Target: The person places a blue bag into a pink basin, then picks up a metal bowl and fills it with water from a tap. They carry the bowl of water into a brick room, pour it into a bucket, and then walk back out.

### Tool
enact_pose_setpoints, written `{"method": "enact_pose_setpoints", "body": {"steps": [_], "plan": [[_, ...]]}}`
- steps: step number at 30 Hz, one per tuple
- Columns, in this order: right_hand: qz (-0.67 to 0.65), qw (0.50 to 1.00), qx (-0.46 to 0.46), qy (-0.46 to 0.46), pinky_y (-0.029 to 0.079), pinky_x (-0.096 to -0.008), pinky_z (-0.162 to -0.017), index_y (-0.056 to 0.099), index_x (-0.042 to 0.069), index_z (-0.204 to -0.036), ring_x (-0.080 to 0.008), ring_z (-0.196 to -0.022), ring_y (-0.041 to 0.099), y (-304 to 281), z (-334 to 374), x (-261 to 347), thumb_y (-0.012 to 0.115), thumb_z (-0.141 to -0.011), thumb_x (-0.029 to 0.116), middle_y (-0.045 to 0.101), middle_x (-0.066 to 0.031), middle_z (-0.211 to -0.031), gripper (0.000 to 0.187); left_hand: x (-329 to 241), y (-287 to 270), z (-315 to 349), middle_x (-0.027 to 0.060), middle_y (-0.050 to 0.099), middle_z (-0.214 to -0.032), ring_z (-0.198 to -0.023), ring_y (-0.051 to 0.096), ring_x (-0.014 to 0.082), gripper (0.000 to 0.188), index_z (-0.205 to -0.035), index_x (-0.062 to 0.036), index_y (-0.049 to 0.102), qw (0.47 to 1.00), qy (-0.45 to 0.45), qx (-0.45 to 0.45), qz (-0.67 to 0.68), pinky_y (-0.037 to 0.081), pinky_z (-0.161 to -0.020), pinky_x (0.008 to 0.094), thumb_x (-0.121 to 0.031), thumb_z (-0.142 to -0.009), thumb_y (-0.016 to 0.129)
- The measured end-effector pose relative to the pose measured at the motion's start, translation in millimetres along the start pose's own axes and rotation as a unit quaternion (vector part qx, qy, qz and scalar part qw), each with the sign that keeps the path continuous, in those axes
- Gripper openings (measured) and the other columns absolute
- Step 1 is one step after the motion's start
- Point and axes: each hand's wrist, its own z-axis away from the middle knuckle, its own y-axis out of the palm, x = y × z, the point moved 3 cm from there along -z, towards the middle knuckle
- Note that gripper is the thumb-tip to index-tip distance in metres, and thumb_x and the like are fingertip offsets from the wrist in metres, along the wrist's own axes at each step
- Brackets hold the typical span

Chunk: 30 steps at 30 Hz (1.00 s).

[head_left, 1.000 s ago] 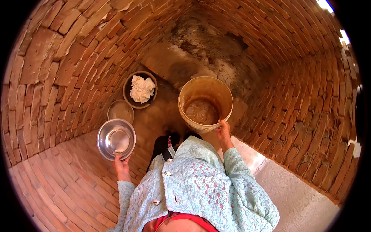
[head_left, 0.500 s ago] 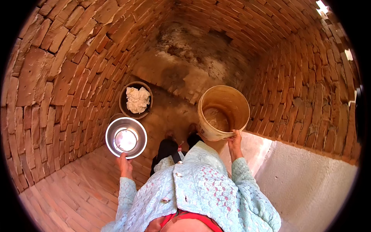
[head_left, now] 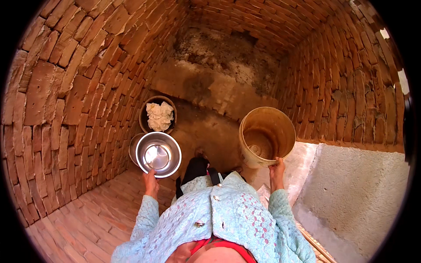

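Note:
My left hand (head_left: 151, 184) grips the near rim of a shiny metal basin (head_left: 141, 161), whose inside shows a bright reflection. My right hand (head_left: 276, 170) is closed on the near right rim of a large, stained, pale plastic bucket (head_left: 250, 158). The bucket's mouth faces up toward me, and brown stains coat its inner wall and bottom. Beyond the metal basin stands a dark round container (head_left: 143, 121) with a crumpled white mass (head_left: 160, 115) in it. Another round rim (head_left: 133, 151) shows partly from behind the basin.
Brick walls (head_left: 96, 87) (head_left: 346, 87) rise on the left and right. Ahead is a low, dirt-stained ledge (head_left: 197, 85). A rough grey concrete slab (head_left: 351, 188) lies at the right, with brick paving (head_left: 87, 219) at the near left. My feet stand on brown floor (head_left: 197, 127).
Both hands, with the basin and the bucket, have shifted right in the view. More of the round rim behind the basin now shows, and my view has turned slightly.

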Motion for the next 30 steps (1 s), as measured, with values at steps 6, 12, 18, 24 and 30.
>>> {"method": "enact_pose_setpoints", "body": {"steps": [6,12,18,24,30], "plan": [[-0.05,0.998,0.018,-0.013,0.04,-0.0271,-0.047,0.048,0.01,-0.075,-0.0122,-0.06,0.05,-66.5,4.5,-3.1,0.054,-0.069,0.008,0.049,0.0009,-0.068,0.009,-21.5,46.3,28.7,0.0046,0.052,-0.083,-0.067,0.054,0.0156,0.034,-0.101,-0.0026,0.048,0.994,0.038,0.063,-0.082,0.051,-0.052,0.0319,-0.003,-0.067,0.049],[-0.057,0.994,-0.07,-0.057,0.043,-0.0293,-0.049,0.049,0.01,-0.078,-0.0135,-0.062,0.051,-124.6,21.9,10.7,0.056,-0.07,0.009,0.05,-0.0003,-0.07,0.011,-14.7,66.8,2.5,0.0063,0.052,-0.085,-0.064,0.051,0.0144,0.028,-0.096,0.0003,0.048,0.966,0.138,0.135,-0.174,0.045,-0.054,0.0278,-0.001,-0.069,0.047],[-0.074,0.989,-0.111,-0.068,0.046,-0.0315,-0.053,0.047,0.007,-0.084,-0.015,-0.065,0.051,-188.9,32.1,21.7,0.058,-0.068,0.01,0.051,-0.0031,-0.075,0.02,-28.1,119.7,39.6,0.0049,0.051,-0.095,-0.076,0.051,0.0156,0.038,-0.107,-0.0004,0.046,0.958,0.082,0.185,-0.205,0.048,-0.064,0.0293,0.0,-0.069,0.043],[-0.145,0.971,-0.172,-0.081,0.046,-0.0342,-0.053,0.046,0.006,-0.083,-0.0171,-0.065,0.051,-241.5,41.8,25.1,0.059,-0.067,0.009,0.051,-0.0049,-0.076,0.021,-25.3,144.2,29.0,0.0065,0.051,-0.098,-0.08,0.05,0.0162,0.039,-0.108,0.0014,0.045,0.917,0.158,0.247,-0.27,0.043,-0.07,0.026,-0.002,-0.07,0.044],[-0.184,0.954,-0.219,-0.093,0.046,-0.0321,-0.052,0.046,0.006,-0.084,-0.0167,-0.064,0.051,-289.1,43.5,26.2,0.059,-0.067,0.009,0.05,-0.0041,-0.075,0.021,-24.4,192.6,67.7,0.0083,0.051,-0.105,-0.088,0.049,0.0181,0.042,-0.112,0.0042,0.043,0.87,0.226,0.288,-0.331,0.039,-0.078,0.0268,0.001,-0.07,0.045]]}}
